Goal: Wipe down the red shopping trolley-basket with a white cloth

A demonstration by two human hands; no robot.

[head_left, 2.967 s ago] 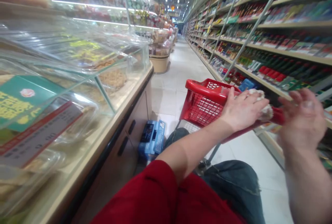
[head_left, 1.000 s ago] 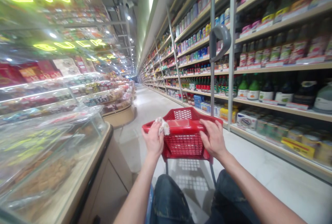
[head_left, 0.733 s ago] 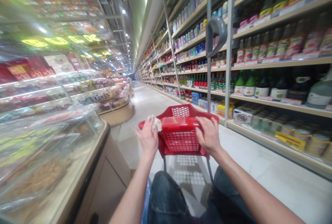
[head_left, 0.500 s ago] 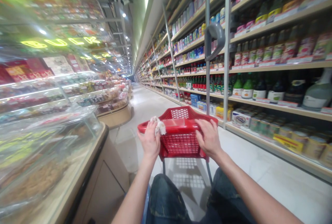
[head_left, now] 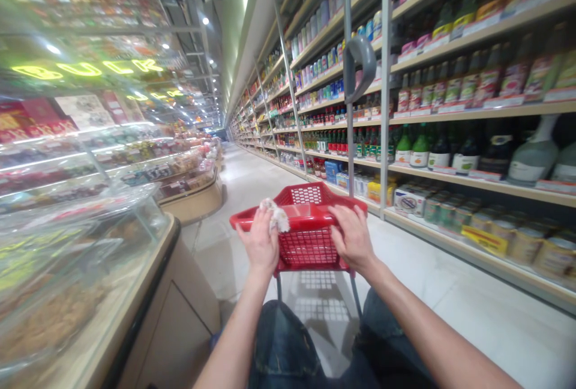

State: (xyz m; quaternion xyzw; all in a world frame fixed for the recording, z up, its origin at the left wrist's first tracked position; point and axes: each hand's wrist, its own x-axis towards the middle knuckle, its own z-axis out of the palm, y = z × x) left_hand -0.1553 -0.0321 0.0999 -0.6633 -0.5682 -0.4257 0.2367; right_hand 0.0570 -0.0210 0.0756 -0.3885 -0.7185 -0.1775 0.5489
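A red plastic shopping cart (head_left: pixel 310 248) stands right in front of me, its handle bar (head_left: pixel 306 216) running across the middle of the view. My left hand (head_left: pixel 261 242) is closed on a crumpled white cloth or tissue (head_left: pixel 276 215) and presses it against the left part of the bar. The fingers of my right hand (head_left: pixel 353 236) curl over the bar's right part. Through the mesh, the cart's basket shows no goods.
On the right run long shelves (head_left: pixel 459 114) of bottles, cans and boxes. A grey ladder rail (head_left: pixel 349 137) with a loop handle (head_left: pixel 360 69) stands before them. Glass-topped food counters (head_left: pixel 153 233) line the left side. A pale tiled aisle (head_left: pixel 243 167) stretches ahead between them.
The view has turned slightly, so shelves and cart sit further left. My left hand has slid a little to the right along the bar with the cloth. My right hand keeps its place on it.
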